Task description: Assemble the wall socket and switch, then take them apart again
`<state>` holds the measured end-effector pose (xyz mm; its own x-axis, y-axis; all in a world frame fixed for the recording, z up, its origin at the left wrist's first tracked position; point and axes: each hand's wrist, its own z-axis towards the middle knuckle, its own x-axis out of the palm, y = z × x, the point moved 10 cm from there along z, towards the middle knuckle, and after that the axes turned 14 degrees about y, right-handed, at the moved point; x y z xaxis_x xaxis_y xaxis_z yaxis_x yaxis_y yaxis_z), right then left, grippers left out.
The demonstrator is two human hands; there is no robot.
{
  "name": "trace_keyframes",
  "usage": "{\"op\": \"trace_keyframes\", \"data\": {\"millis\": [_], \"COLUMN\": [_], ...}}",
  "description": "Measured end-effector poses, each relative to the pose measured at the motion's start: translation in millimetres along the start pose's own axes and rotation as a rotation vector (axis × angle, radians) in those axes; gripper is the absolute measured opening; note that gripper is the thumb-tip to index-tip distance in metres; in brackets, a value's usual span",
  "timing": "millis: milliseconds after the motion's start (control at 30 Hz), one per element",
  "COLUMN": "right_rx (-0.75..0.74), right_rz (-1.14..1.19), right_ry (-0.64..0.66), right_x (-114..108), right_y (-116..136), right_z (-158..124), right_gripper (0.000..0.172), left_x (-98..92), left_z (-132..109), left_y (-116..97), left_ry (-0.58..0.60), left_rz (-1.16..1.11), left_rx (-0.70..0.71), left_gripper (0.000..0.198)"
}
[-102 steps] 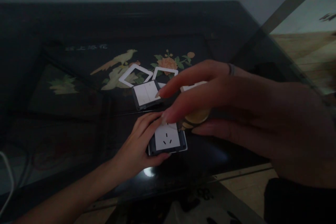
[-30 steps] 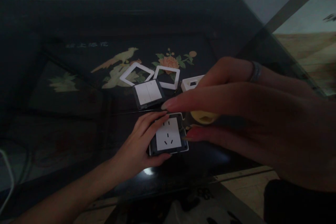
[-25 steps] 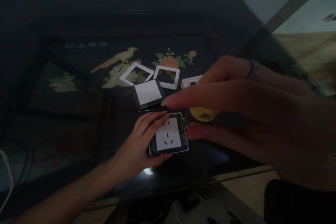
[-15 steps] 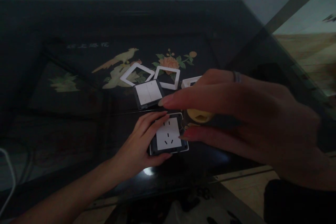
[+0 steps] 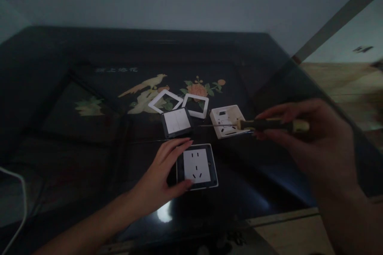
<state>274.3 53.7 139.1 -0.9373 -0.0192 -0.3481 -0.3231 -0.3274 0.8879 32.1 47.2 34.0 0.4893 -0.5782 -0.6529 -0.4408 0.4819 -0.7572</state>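
Observation:
A white wall socket point(image 5: 196, 165) in a dark surround sits on a white back box near the table's front. My left hand point(image 5: 163, 171) grips it from the left, fingers at its top edge and thumb at the bottom. Raised at the right, my right hand point(image 5: 311, 135) holds a screwdriver point(image 5: 275, 124) by its dark and yellow handle. The thin shaft points left, across a white back box point(image 5: 229, 117) that lies open side up. Behind the socket lies a white double switch point(image 5: 177, 120) with a dark edge.
Two white square frames, one frame point(image 5: 165, 101) on the left and another frame point(image 5: 196, 105) beside it, lie behind the switch. The dark glossy table point(image 5: 98, 191) bears bird and flower pictures. A white cable point(image 5: 22, 203) runs along the left edge.
My right hand has drawn back to the right, and it now shows a screwdriver. The back box at the right has come into full view. My left hand stays on the socket; the view has shifted.

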Motion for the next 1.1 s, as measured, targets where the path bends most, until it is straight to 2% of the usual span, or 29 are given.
{"op": "trace_keyframes", "data": {"millis": [67,133,267,467,567,667,767,933,1000,1100], "right_rx": [0.177,0.25,0.307,0.233,0.129,0.012,-0.04,-0.064,-0.068,-0.087], "right_rz": [-0.022,-0.053,-0.143,-0.389,-0.522,-0.61,-0.661,-0.664,-0.655,-0.639], "right_ry": [-0.001,-0.047,-0.061,0.054,0.153,0.234,0.285,0.287,0.271,0.233], "right_x": [0,1,15,38,53,70,80,83,82,79], "right_y": [-35,-56,-76,-72,-68,-64,-65,-62,-58,-51], "right_z": [-23,-46,-70,-65,-61,-61,-64,-64,-63,-62], "right_gripper": [0.025,0.021,0.019,0.009,0.019,0.022,0.026,0.025,0.023,0.02], "left_x": [-11.0,-20.3,-31.4,-36.5,-34.3,-31.2,-31.4,-49.8,-59.0,-66.5], "left_z": [0,1,4,6,9,11,11,10,20,51], "left_y": [1,1,1,0,1,3,4,-9,-20,-34], "left_ry": [-0.069,-0.118,-0.143,-0.138,-0.126,-0.114,-0.117,-0.166,-0.155,-0.099], "left_rz": [-0.029,-0.051,-0.077,-0.058,-0.05,-0.055,-0.044,0.098,0.185,0.339], "left_rx": [-0.002,0.007,0.02,0.006,0.014,0.02,0.023,0.038,0.057,0.054], "left_gripper": [0.052,0.039,0.025,0.02,0.021,0.02,0.019,0.02,0.02,0.019]}}
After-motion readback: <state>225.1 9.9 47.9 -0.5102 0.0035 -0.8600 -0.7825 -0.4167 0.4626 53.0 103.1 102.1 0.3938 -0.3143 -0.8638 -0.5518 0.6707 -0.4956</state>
